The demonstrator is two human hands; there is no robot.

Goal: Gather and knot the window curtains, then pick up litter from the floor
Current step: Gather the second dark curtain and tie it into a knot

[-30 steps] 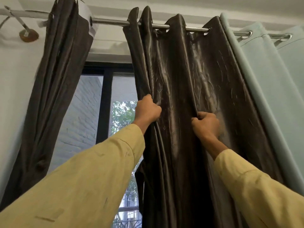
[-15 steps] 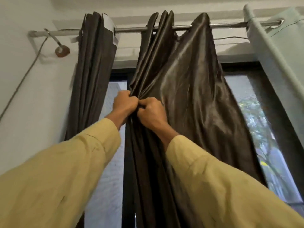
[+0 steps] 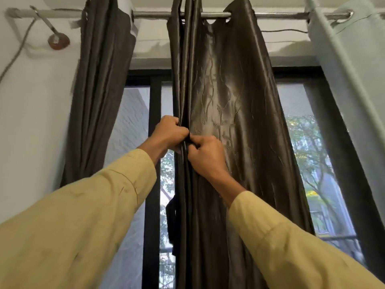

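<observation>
Head view, left hand [image 3: 169, 134], right hand [image 3: 206, 156] gripping brown curtain [image 3: 231, 90] (embossed)

The single head-worn view faces forward and upward, near the brown curtain [image 3: 229, 90]. The rod [image 3: 152, 15] crosses at 12 o'clock.

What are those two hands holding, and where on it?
Both the left hand and right hand grip the shiny dark-brown satin curtain by its gathered left-edge folds.
</observation>
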